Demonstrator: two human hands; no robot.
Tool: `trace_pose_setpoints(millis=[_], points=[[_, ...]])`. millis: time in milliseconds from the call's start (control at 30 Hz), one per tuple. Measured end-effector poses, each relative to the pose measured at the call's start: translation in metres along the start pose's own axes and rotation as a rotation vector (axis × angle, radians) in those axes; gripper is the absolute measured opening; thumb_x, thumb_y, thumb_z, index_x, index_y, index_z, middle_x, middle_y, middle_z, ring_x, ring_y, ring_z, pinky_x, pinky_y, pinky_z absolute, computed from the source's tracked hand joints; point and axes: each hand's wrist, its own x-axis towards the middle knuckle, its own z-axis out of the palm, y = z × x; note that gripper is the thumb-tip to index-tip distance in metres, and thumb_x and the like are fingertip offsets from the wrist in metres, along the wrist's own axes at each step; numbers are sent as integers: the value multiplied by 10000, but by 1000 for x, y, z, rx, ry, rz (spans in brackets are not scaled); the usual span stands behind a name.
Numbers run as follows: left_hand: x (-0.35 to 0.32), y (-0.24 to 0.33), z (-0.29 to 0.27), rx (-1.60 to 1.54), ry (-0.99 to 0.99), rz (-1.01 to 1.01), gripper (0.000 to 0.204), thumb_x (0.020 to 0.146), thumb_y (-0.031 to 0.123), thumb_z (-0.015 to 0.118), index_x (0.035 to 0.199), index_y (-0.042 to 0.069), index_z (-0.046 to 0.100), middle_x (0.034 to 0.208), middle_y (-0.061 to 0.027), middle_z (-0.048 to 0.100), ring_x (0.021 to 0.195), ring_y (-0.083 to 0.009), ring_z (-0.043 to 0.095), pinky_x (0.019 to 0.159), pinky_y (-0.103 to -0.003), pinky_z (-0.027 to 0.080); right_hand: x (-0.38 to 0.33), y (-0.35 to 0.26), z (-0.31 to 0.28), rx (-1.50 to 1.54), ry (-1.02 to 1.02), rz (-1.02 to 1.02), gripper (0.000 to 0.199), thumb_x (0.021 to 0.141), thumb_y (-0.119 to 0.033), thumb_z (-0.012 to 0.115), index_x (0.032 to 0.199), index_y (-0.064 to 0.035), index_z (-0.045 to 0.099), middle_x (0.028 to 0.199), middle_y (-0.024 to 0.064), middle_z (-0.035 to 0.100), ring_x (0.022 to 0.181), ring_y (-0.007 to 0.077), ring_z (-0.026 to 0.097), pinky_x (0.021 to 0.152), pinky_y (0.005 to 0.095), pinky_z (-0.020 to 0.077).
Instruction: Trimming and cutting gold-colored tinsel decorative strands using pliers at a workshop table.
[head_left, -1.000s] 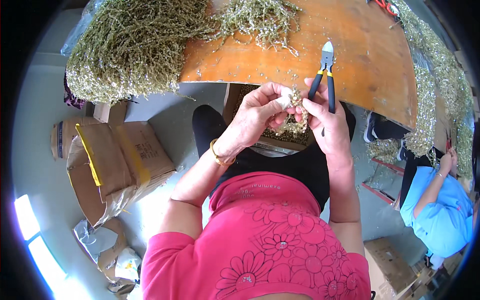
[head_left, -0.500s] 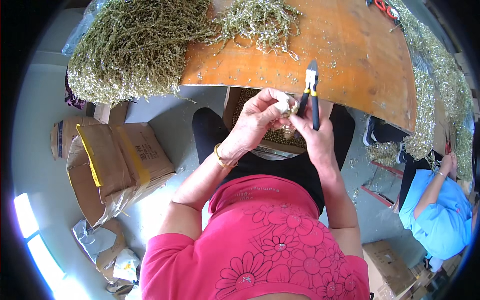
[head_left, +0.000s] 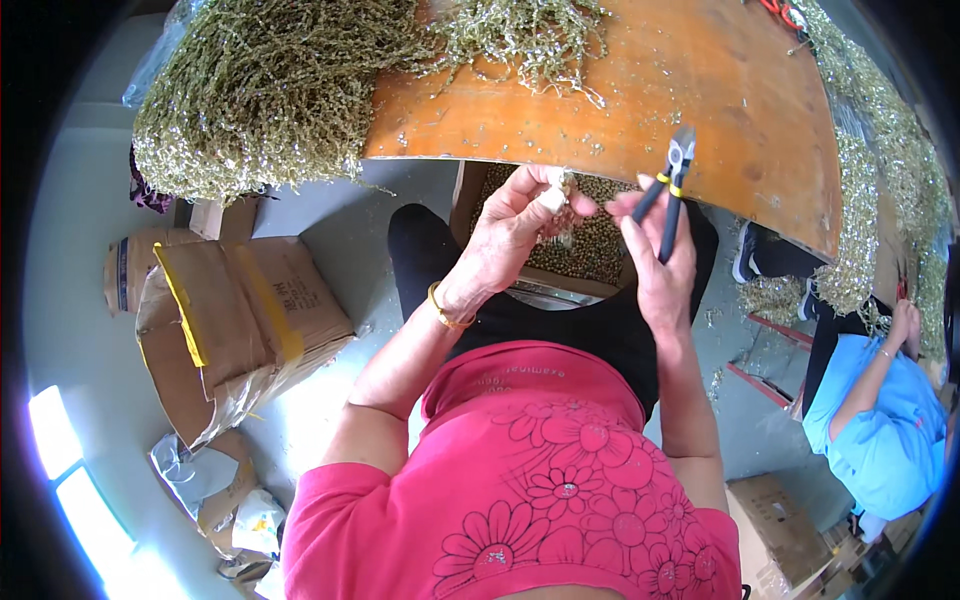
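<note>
My left hand (head_left: 508, 232) is closed in a pinch in front of the table edge. A small gold piece shows at its fingertips, too small to make out, and a white wrap covers a fingertip. My right hand (head_left: 662, 272) grips diagonal cutting pliers (head_left: 679, 172) with black and yellow handles, jaws pointing up and away from me. A gap separates the two hands. Below them, over my lap, is a box of small gold beads (head_left: 603, 232), partly hidden by the left hand.
An orange-brown wooden table (head_left: 700, 80) carries a large heap of gold tinsel strands (head_left: 270, 90) and a smaller bunch (head_left: 525, 40). Open cardboard boxes (head_left: 250, 320) stand at my left. At the right, a person in a blue shirt (head_left: 880, 425) works beside more tinsel (head_left: 855, 220).
My right hand has moved right with the pliers, away from the left hand. My left hand stays nearly in place, still pinching, and more of the beads show between the hands.
</note>
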Motion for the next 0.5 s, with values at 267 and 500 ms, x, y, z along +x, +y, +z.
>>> trace_pose_setpoints(millis=[267, 500], points=[[-6, 10, 2, 105, -51, -94, 161, 917, 186, 423, 997, 69, 498, 726, -5, 514, 569, -70, 386, 530, -196, 329, -12, -4, -33, -690, -210, -200, 417, 760, -106, 614, 1131, 2, 456, 1033, 133, 520, 938, 250, 528, 829, 326, 409], [-7, 15, 1, 165, -38, -129, 163, 917, 180, 422, 993, 57, 498, 714, 0, 510, 571, -59, 386, 522, -182, 322, -8, -2, -34, -774, -247, -311, 444, 746, -92, 625, 1146, -7, 453, 1051, 140, 519, 962, 282, 514, 847, 344, 402]])
